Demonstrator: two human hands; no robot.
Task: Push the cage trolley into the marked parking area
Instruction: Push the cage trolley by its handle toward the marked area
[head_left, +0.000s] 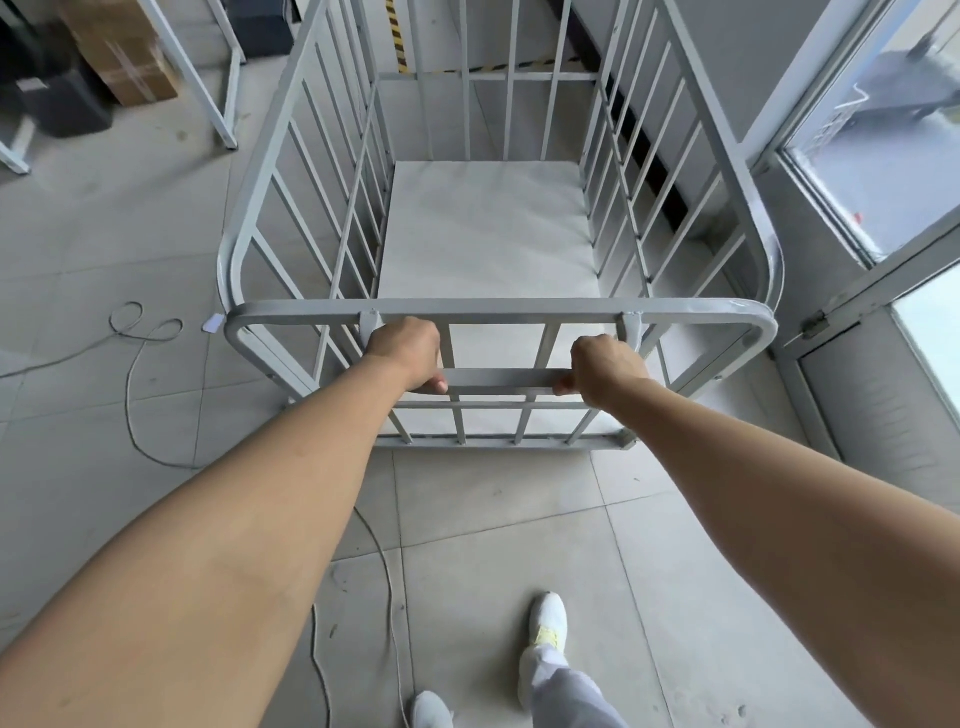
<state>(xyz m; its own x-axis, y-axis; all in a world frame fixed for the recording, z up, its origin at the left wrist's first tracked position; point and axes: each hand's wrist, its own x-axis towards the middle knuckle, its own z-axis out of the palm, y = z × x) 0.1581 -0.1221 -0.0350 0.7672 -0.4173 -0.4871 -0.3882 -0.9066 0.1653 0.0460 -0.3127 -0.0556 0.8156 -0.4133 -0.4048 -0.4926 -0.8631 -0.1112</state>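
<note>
**Both hands on the handle, trolley facing the striped floor marking**

At the upper left of the frame a cardboard box (122, 49) sits among dark cases beside a white metal frame leg (208, 85), well apart from the route. Lower left, a loose cable (132, 364) loops over the tiles and trails down towards the white shoes (548, 621); it looks like a snag risk for feet or wheels.

At centre, the left hand (408, 353) is curled tight around the flat handle bar (498, 378) of the grey cage trolley (488, 234), the right hand (605, 370) wrapped round its other end. Gripping wide apart probably gives steering control. The empty trolley fills the middle of the frame, its far end near yellow-black hazard tape (393, 34) at top centre, likely the parking boundary.

At right, a glazed door frame (831, 291) stands just beside the cage, leaving little room.
</note>
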